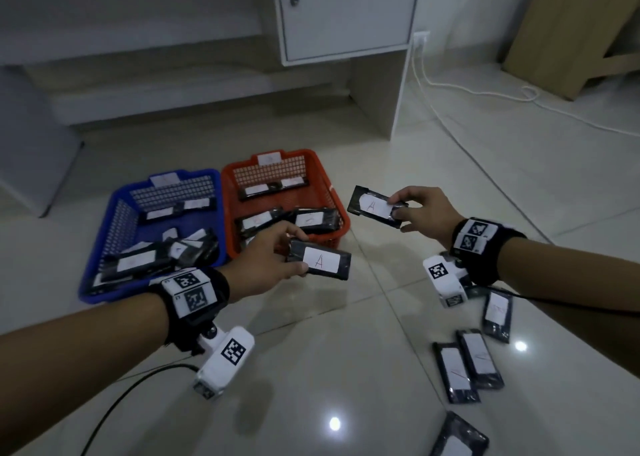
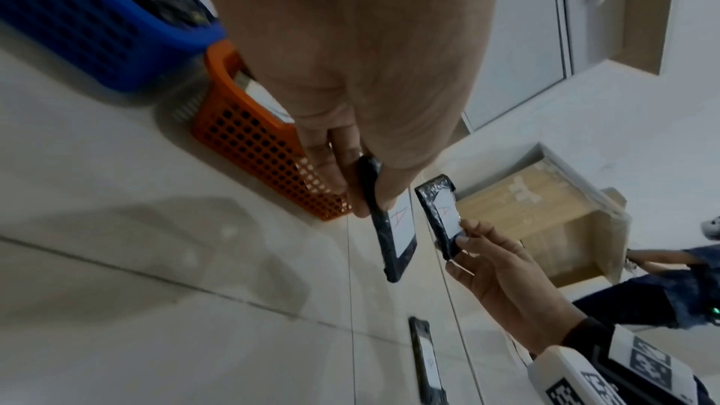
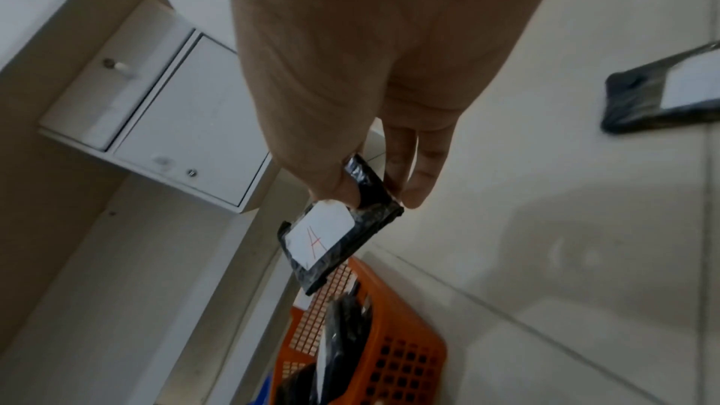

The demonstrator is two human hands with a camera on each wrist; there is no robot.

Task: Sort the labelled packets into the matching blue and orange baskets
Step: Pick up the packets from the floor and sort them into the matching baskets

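My left hand (image 1: pixel 277 258) pinches one end of a black packet (image 1: pixel 320 259) whose white label reads "A", held just in front of the orange basket (image 1: pixel 332 192). My right hand (image 1: pixel 420 213) pinches a second black packet (image 1: pixel 375 206), also labelled "A", in the air to the right of the orange basket. The blue basket (image 1: pixel 104 247) stands left of the orange one; each holds several packets. In the left wrist view both packets (image 2: pixel 393 227) (image 2: pixel 442 214) hang side by side. The right wrist view shows my thumb and fingers (image 3: pixel 417 177) on the packet (image 3: pixel 335 233).
Several more labelled packets (image 1: pixel 467 362) lie on the tiled floor at the lower right. A white cabinet (image 1: pixel 346 15) stands behind the baskets. A white cable (image 1: pixel 485 91) runs along the floor at the right, near a wooden board (image 1: pixel 568 29).
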